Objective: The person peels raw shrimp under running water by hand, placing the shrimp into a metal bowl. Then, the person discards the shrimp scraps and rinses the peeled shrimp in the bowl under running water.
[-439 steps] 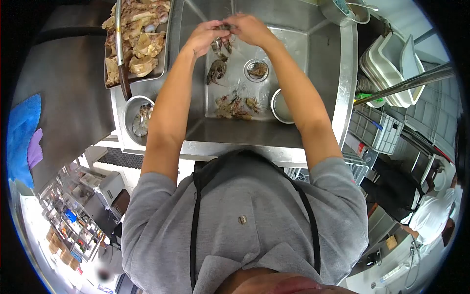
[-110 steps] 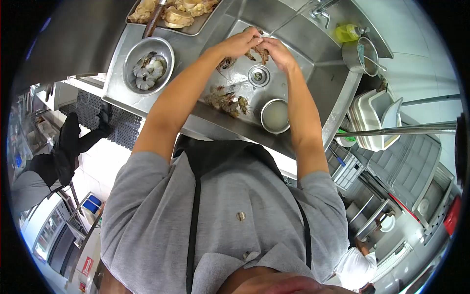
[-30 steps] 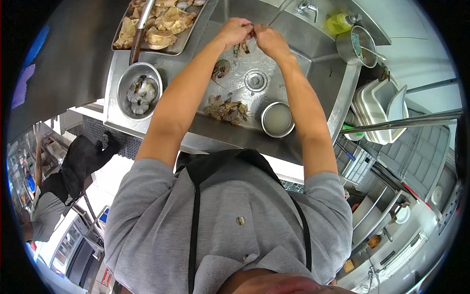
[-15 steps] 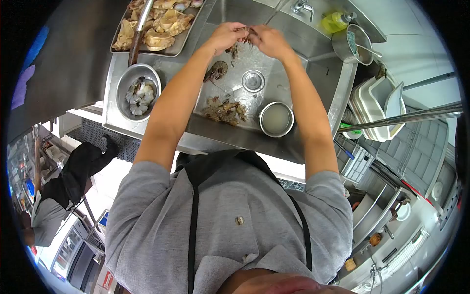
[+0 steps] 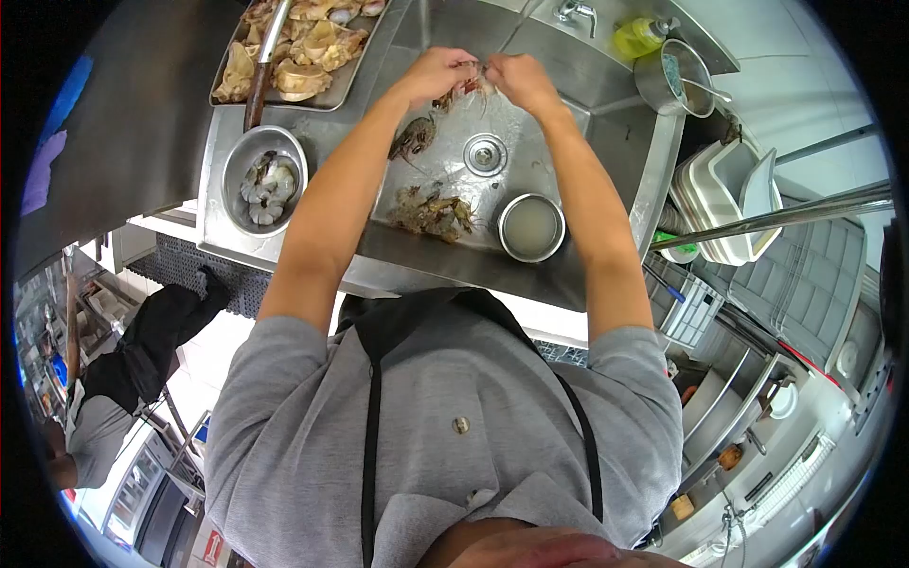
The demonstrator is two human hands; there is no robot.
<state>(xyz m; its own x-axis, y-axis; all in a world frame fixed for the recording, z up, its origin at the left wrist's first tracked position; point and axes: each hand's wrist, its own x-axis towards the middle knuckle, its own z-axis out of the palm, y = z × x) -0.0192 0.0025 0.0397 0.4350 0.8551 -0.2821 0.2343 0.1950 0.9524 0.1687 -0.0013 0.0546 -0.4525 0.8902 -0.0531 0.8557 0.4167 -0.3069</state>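
Both my hands are closed on a shrimp (image 5: 469, 85) over the far part of the steel sink (image 5: 606, 151). My left hand (image 5: 438, 76) grips it from the left, and my right hand (image 5: 521, 81) pinches its other side. Water runs from the faucet (image 5: 578, 13) close behind them. An unpeeled shrimp (image 5: 414, 139) lies on the sink floor below my left hand. Nearer to me is a pile of shrimp shells and heads (image 5: 431, 213). Peeled shrimp (image 5: 271, 186) fill part of a metal bowl (image 5: 233, 197) on the left ledge.
A metal container of cloudy liquid (image 5: 531, 230) stands by the drain (image 5: 485, 154). A tray of meat pieces (image 5: 346, 87) with a wooden-handled tool (image 5: 258, 95) sits at upper left. At right are a pot (image 5: 696, 99), a soap bottle (image 5: 636, 40) and stacked white tubs (image 5: 724, 213). Another person (image 5: 118, 398) is at left.
My hands have drawn slightly apart, with more of the shrimp showing between them. The whole view has shifted a little; the sink's contents otherwise look the same.
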